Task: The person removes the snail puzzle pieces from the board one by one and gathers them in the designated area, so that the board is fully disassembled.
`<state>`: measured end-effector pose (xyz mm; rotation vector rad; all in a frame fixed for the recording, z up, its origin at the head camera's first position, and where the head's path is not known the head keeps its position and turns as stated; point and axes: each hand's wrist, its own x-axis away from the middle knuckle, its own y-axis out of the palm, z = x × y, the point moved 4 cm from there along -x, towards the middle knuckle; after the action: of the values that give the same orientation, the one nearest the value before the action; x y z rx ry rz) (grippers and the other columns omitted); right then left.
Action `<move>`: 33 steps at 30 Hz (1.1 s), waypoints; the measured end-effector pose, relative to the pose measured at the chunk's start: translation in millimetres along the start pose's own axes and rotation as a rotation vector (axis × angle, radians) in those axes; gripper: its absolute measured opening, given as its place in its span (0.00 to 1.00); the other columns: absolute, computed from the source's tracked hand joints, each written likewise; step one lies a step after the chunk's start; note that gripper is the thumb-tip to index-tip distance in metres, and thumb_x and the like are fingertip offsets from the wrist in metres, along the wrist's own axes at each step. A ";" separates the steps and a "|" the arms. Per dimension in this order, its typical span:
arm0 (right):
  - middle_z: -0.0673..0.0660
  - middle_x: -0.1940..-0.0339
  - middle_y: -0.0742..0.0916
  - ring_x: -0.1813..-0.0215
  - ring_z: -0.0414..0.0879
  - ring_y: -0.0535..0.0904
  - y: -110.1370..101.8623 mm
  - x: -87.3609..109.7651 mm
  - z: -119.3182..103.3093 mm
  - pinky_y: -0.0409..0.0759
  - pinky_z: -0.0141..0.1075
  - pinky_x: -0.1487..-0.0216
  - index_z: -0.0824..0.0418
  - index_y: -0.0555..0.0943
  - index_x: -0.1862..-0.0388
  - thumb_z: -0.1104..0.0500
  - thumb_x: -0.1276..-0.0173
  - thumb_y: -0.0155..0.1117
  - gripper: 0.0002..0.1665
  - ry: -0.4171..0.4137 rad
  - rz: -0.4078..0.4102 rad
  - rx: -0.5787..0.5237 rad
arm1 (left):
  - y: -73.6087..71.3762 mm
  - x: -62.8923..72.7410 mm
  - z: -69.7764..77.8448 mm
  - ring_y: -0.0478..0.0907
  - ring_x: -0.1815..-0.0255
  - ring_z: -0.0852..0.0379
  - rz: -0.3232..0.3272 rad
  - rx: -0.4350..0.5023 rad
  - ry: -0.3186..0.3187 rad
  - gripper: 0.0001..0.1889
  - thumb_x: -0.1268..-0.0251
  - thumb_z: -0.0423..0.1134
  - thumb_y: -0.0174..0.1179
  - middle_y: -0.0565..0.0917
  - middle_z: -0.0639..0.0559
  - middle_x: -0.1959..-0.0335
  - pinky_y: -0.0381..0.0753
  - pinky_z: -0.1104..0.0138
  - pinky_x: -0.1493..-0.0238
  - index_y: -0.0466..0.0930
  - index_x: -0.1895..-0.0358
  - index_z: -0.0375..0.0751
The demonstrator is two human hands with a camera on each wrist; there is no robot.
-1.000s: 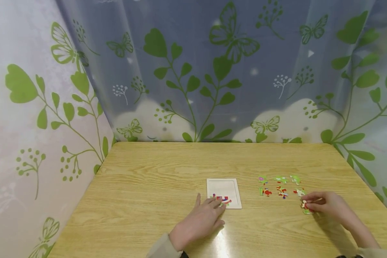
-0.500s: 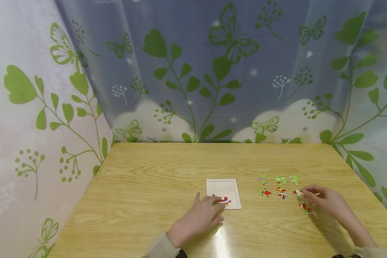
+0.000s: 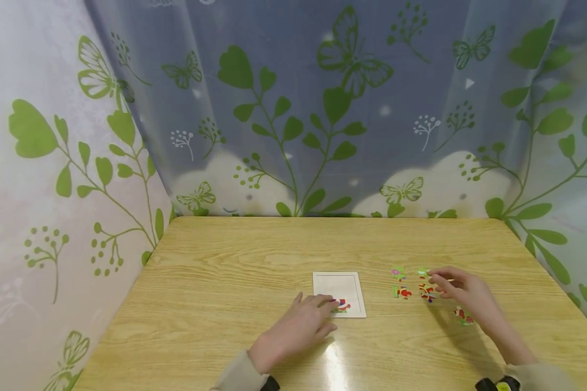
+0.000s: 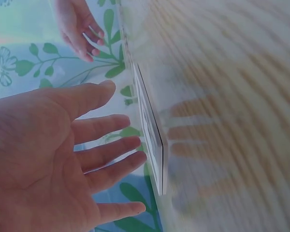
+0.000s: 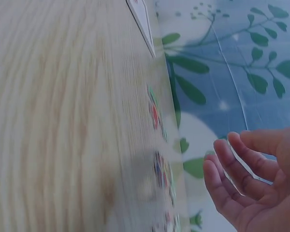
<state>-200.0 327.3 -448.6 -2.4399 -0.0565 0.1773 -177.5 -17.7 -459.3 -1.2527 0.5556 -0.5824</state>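
My left hand (image 3: 300, 324) lies with fingers spread at the near left part of a white puzzle tray (image 3: 330, 284). In the left wrist view its straight fingers are right at the edge of the tray (image 4: 154, 140) and hold nothing. Red, white and blue puzzle pieces (image 3: 342, 306) sit along the tray's near edge, partly behind the fingers. My right hand (image 3: 469, 296) is over loose puzzle pieces on the right, its fingers loosely bent. The right wrist view shows nothing between the fingers of this hand (image 5: 256, 169), which is raised above the table.
Beside the right hand lie a green and pink piece (image 3: 397, 273), a red and green piece (image 3: 403, 292), a red and yellow piece (image 3: 426, 292) and, nearer, another red and green piece (image 3: 463, 316). The hand hides others. A patterned curtain (image 3: 293, 108) hangs behind the wooden table (image 3: 215, 282).
My right hand has moved left and away from the near red and green piece, over the rows of loose pieces. My left hand has slid slightly left on the tray.
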 end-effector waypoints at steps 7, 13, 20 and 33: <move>0.66 0.49 0.88 0.57 0.49 0.88 22.7 -9.0 -19.3 0.88 0.39 0.61 0.66 0.81 0.39 0.53 0.19 0.55 0.21 -0.031 -0.048 -0.028 | 1.1 6.7 -6.0 0.69 0.26 0.49 -0.021 0.005 -0.021 0.29 0.25 0.49 0.58 0.70 0.47 0.25 0.65 0.40 0.28 0.69 0.26 0.43; 0.66 0.50 0.88 0.56 0.52 0.88 46.3 -17.7 -32.0 0.88 0.40 0.59 0.68 0.81 0.40 0.56 0.20 0.56 0.20 -0.060 -0.087 -0.098 | 1.3 17.1 -9.7 0.66 0.24 0.49 -0.058 -0.012 -0.014 0.30 0.25 0.49 0.57 0.67 0.48 0.23 0.64 0.39 0.28 0.68 0.25 0.42; 0.68 0.47 0.87 0.52 0.57 0.88 74.0 -26.1 -42.6 0.88 0.40 0.54 0.71 0.80 0.39 0.57 0.21 0.57 0.21 -0.074 -0.157 -0.206 | 2.9 20.1 -9.4 0.64 0.23 0.51 -0.085 -0.009 0.007 0.30 0.24 0.49 0.56 0.65 0.50 0.22 0.62 0.39 0.27 0.67 0.25 0.43; 0.66 0.52 0.89 0.53 0.58 0.89 110.8 -39.8 -68.2 0.88 0.37 0.56 0.71 0.83 0.44 0.60 0.23 0.59 0.18 -0.158 -0.207 -0.180 | 4.4 20.1 -7.4 0.65 0.24 0.51 -0.082 -0.054 -0.003 0.31 0.25 0.50 0.57 0.65 0.50 0.22 0.63 0.40 0.27 0.66 0.24 0.42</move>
<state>-230.4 195.5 -463.3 -2.5736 -0.4100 0.2827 -167.3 -35.6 -466.6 -1.3321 0.5220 -0.6376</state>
